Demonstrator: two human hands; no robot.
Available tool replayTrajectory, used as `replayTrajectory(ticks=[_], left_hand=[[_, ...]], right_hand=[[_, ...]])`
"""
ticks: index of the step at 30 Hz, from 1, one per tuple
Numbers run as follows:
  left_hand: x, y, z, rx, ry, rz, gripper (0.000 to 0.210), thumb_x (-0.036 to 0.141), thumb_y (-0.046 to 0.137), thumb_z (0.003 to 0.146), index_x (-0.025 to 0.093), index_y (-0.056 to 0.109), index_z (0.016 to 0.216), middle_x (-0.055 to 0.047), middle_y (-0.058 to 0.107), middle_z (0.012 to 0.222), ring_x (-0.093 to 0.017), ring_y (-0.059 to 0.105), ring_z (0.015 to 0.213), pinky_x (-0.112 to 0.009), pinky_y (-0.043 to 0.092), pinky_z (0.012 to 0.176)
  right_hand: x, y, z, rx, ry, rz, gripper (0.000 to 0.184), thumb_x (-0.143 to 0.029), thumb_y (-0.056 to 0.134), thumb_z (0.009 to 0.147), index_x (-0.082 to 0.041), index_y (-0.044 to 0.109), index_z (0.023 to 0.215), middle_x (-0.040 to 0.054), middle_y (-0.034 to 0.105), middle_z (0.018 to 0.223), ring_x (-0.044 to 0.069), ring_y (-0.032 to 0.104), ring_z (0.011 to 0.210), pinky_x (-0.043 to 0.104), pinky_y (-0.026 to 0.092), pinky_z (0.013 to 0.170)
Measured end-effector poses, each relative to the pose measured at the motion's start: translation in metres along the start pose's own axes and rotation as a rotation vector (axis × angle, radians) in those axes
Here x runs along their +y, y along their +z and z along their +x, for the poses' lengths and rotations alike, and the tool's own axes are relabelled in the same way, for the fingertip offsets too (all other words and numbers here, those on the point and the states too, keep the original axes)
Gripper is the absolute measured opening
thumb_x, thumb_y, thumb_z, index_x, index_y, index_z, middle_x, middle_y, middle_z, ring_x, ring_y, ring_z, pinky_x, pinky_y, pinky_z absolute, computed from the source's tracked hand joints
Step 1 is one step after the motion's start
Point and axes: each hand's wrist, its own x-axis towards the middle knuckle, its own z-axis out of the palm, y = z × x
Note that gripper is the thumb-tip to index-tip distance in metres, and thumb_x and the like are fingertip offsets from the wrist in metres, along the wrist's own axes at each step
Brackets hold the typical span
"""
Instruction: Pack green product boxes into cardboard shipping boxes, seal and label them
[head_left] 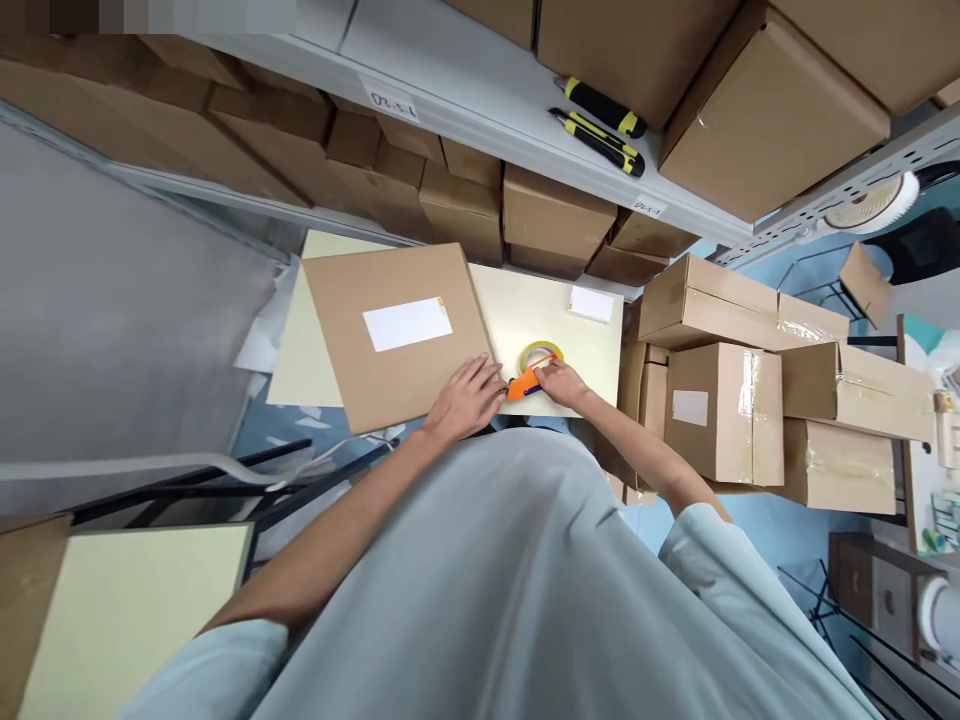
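A flat cardboard box [397, 395] with a white label [407, 324] lies on the pale tabletop [551, 310]. My left hand [466, 398] rests on the box's near right corner, fingers stretched out. Just right of it, my right hand [562, 383] grips an orange tape dispenser [523, 384], whose front end is close to the box edge and my left fingertips. A yellow-rimmed roll of tape [529, 350] shows behind the dispenser's orange body; whether it is mounted in it, I cannot tell. Some of my right fingers are hidden.
A small white box or label stack [591, 304] sits at the table's back right. Above the far side, a grey shelf [465, 85] carries cartons and two utility knives [600, 142]. Taped cartons [724, 412] are stacked to the right. A second pale table [142, 610] stands lower left.
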Motion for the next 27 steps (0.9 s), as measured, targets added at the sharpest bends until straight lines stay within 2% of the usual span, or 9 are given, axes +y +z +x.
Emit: replayTrajectory(ticks=[3, 4, 6, 8, 10, 13, 17, 22, 27], left_hand=[[-0.010, -0.011, 0.015, 0.159, -0.169, -0.026, 0.042, 0.035, 0.052, 0.111, 0.023, 0.077, 0.142, -0.018, 0.072, 0.154, -0.037, 0.058, 0.157, -0.063, 0.046, 0.133], [-0.016, -0.015, 0.027, 0.230, -0.247, -0.028, 0.047, 0.036, 0.051, 0.111, 0.021, 0.071, 0.150, -0.020, 0.066, 0.162, -0.038, 0.054, 0.160, -0.064, 0.043, 0.135], [-0.031, -0.020, 0.057, 0.356, -0.392, -0.028, 0.062, 0.038, 0.053, 0.109, 0.015, 0.054, 0.167, -0.023, 0.047, 0.179, -0.040, 0.035, 0.173, -0.066, 0.030, 0.141], [-0.048, -0.022, 0.088, 0.379, -0.483, -0.041, 0.075, 0.039, 0.057, 0.106, 0.008, 0.043, 0.173, -0.027, 0.032, 0.186, -0.042, 0.021, 0.178, -0.066, 0.019, 0.145], [-0.060, -0.019, 0.115, 0.369, -0.557, -0.054, 0.082, 0.039, 0.060, 0.103, 0.003, 0.038, 0.174, -0.029, 0.028, 0.187, -0.045, 0.017, 0.178, -0.067, 0.014, 0.146], [-0.063, -0.010, 0.136, 0.338, -0.646, -0.049, 0.089, 0.036, 0.063, 0.102, -0.001, 0.031, 0.176, -0.031, 0.024, 0.188, -0.046, 0.013, 0.179, -0.068, 0.005, 0.146], [-0.053, 0.000, 0.133, 0.271, -0.638, -0.005, 0.091, 0.034, 0.057, 0.106, 0.000, 0.018, 0.181, -0.029, 0.013, 0.191, -0.042, 0.004, 0.180, -0.068, -0.002, 0.145], [-0.057, -0.005, 0.111, 0.122, -0.464, 0.066, 0.076, 0.014, 0.031, 0.108, 0.005, 0.021, 0.182, -0.021, 0.019, 0.192, -0.033, 0.008, 0.181, -0.064, 0.008, 0.147], [-0.066, -0.010, 0.102, 0.116, -0.422, 0.050, 0.080, 0.010, 0.029, 0.105, 0.009, 0.021, 0.184, -0.018, 0.021, 0.192, -0.030, 0.012, 0.181, -0.060, 0.010, 0.148]], right_hand=[[-0.020, 0.007, 0.001, -0.012, -0.013, 0.002, 0.039, -0.005, 0.045, 0.107, 0.000, 0.058, 0.143, 0.0263, 0.082, 0.125, 0.031, 0.079, 0.120, 0.044, 0.047, 0.121], [-0.027, 0.009, 0.001, -0.016, -0.010, 0.003, 0.040, -0.006, 0.047, 0.106, 0.001, 0.056, 0.145, 0.0270, 0.082, 0.124, 0.032, 0.080, 0.118, 0.045, 0.048, 0.119], [-0.041, 0.013, 0.001, -0.023, -0.003, 0.010, 0.043, -0.007, 0.049, 0.105, 0.003, 0.054, 0.147, 0.0278, 0.083, 0.121, 0.032, 0.081, 0.115, 0.045, 0.049, 0.117], [-0.057, 0.015, 0.005, -0.026, 0.001, 0.020, 0.045, -0.009, 0.050, 0.105, 0.004, 0.053, 0.148, 0.0282, 0.083, 0.120, 0.032, 0.083, 0.111, 0.046, 0.050, 0.115], [-0.072, 0.015, 0.010, -0.026, 0.001, 0.033, 0.044, -0.009, 0.050, 0.105, 0.004, 0.053, 0.147, 0.0286, 0.083, 0.118, 0.031, 0.083, 0.109, 0.045, 0.051, 0.114], [-0.091, 0.012, 0.022, -0.015, -0.007, 0.050, 0.040, -0.008, 0.050, 0.105, 0.003, 0.056, 0.143, 0.0296, 0.083, 0.118, 0.031, 0.083, 0.112, 0.044, 0.050, 0.113], [-0.107, 0.008, 0.033, -0.008, -0.040, 0.073, 0.037, -0.007, 0.052, 0.104, 0.002, 0.059, 0.139, 0.0286, 0.083, 0.117, 0.030, 0.083, 0.113, 0.043, 0.049, 0.114], [-0.115, 0.009, 0.029, -0.005, -0.082, 0.101, 0.039, -0.015, 0.050, 0.112, 0.003, 0.055, 0.146, 0.0270, 0.083, 0.120, 0.030, 0.082, 0.117, 0.041, 0.050, 0.114], [-0.101, 0.013, 0.005, -0.072, -0.033, 0.153, 0.045, -0.029, 0.054, 0.116, -0.001, 0.053, 0.152, 0.0259, 0.083, 0.127, 0.030, 0.080, 0.122, 0.038, 0.051, 0.116]])
